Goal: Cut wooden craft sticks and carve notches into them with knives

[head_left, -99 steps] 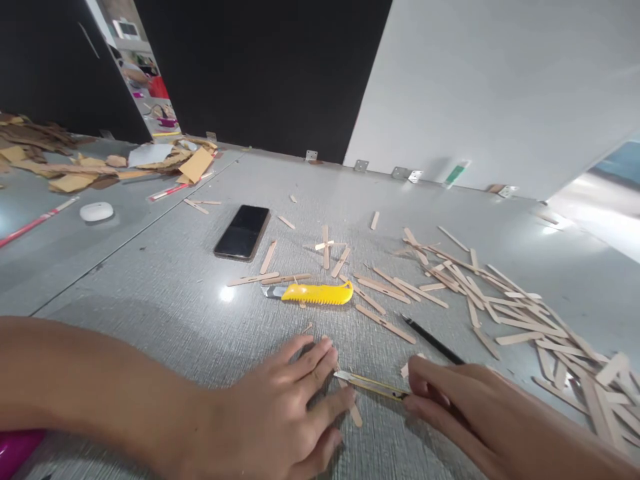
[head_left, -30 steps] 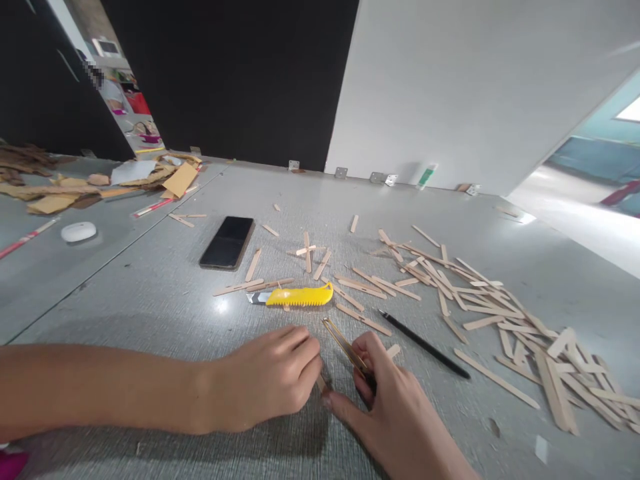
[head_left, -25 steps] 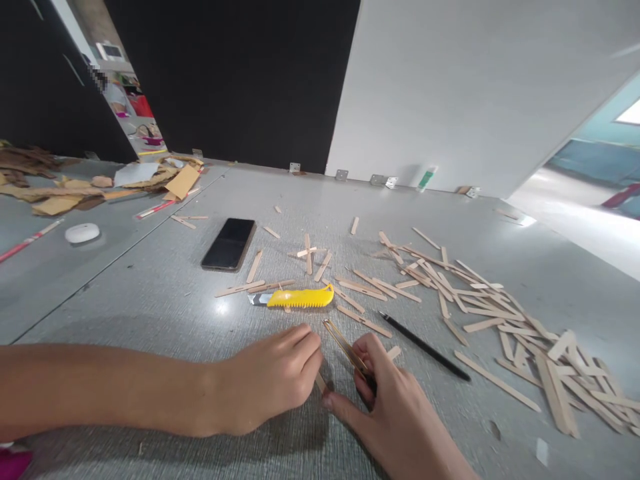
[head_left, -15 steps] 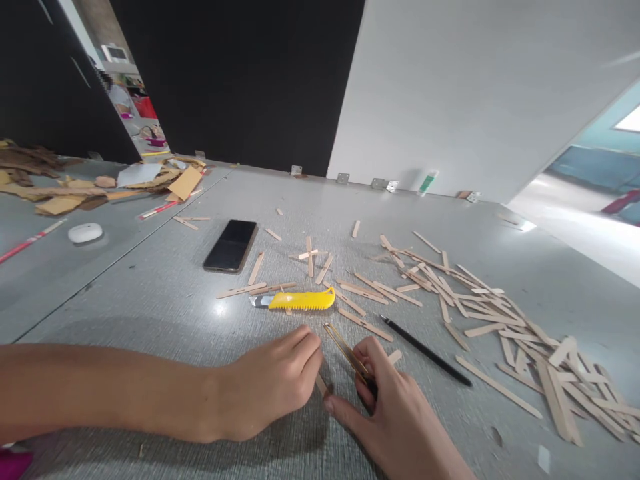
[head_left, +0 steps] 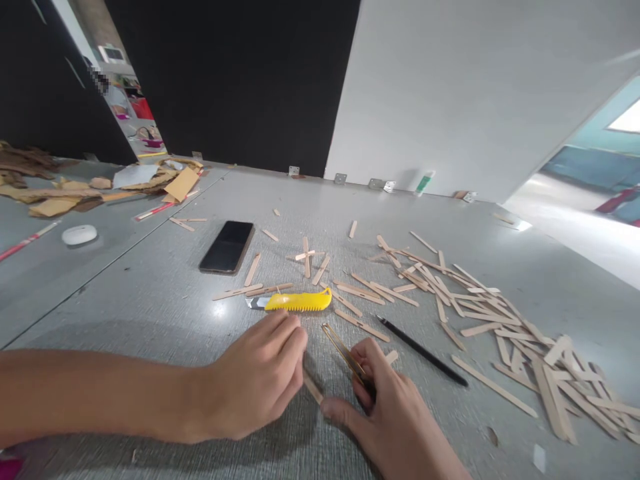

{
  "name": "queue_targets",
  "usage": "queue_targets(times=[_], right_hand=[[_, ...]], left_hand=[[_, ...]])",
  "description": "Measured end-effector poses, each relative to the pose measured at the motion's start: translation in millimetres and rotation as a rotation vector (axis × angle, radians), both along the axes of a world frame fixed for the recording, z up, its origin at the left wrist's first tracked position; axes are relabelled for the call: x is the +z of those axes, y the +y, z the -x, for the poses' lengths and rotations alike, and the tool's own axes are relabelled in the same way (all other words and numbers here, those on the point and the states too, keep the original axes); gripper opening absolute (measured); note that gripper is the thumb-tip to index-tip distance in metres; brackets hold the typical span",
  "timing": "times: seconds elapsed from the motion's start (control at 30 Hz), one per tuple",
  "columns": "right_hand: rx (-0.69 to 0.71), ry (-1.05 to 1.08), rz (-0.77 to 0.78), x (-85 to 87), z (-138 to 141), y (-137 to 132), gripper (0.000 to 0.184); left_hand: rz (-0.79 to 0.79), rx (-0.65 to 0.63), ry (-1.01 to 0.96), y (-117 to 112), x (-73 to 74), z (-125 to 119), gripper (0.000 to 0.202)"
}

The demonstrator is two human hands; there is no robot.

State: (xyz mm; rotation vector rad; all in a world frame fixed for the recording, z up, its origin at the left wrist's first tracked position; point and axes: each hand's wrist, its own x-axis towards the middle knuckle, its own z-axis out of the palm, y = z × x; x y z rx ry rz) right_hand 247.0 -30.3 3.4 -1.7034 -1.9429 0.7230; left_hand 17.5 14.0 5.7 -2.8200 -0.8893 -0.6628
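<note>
- The left hand (head_left: 265, 377) curls closed over a wooden stick's (head_left: 313, 387) end.
- The right hand (head_left: 383, 403), half closed, grips a slim cutter (head_left: 344, 352), thumb touching the stick.

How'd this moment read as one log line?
left hand: curled at wooden stick | right hand: holding slim cutter | yellow cutter: on table

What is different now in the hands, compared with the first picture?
The left hand, spread flat before, has curled onto a wooden stick. The right hand moved left, to this stick's near end, still holding the narrow cutter, which now points further forward. Yellow utility knife, smartphone and black pen stayed.
</note>
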Motion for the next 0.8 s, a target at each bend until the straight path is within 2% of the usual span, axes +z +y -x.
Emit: queue_targets(times=[0.07, 0.13, 0.27, 0.3, 0.4, 0.47, 0.57, 0.63, 0.7, 0.8], right_hand=[[-0.026, 0.081, -0.043, 14.8, -5.5, 2.3, 0.021], [-0.072, 0.098, -0.109, 32.1, -15.1, 7.7, 0.031], [-0.076, -0.023, -0.162, 55.4, -34.4, 23.9, 0.040], [-0.043, -0.053, -0.140, 57.0, -37.3, 27.4, 0.041], [0.068, -0.122, -0.035, 55.0, -42.0, 33.3, 0.042], [0.081, -0.156, 0.010, 52.5, -44.7, 33.9, 0.042], [0.074, -0.168, -0.035, 53.1, -51.8, 33.2, 0.035], [0.089, -0.155, -0.077, 55.9, -57.3, 33.3, 0.038], [0.113, -0.143, -0.082, 58.6, -61.0, 34.2, 0.040], [0.131, -0.120, -0.059, 59.8, -60.6, 36.4, 0.036]], left_hand=[[-0.024, 0.020, -0.017, -7.5, 0.2, 0.2, 0.031], [-0.032, 0.037, -0.005, -16.2, -3.0, 1.2, 0.031], [-0.047, 0.090, 0.151, -37.1, -11.1, 6.1, 0.012], [-0.087, 0.114, 0.176, -42.5, -12.0, 7.9, 0.018], [-0.174, 0.196, 0.246, -57.2, -14.3, 14.0, 0.051], [-0.188, 0.188, 0.266, -64.5, -18.2, 17.8, 0.059], [-0.157, 0.130, 0.246, -70.5, -25.6, 20.7, 0.047], [-0.109, 0.053, 0.213, -70.4, -26.9, 19.6, 0.041], [-0.064, -0.033, 0.167, -66.9, -23.2, 16.6, 0.033], [0.005, -0.085, 0.097, -56.5, -11.3, 9.9, 0.015]])
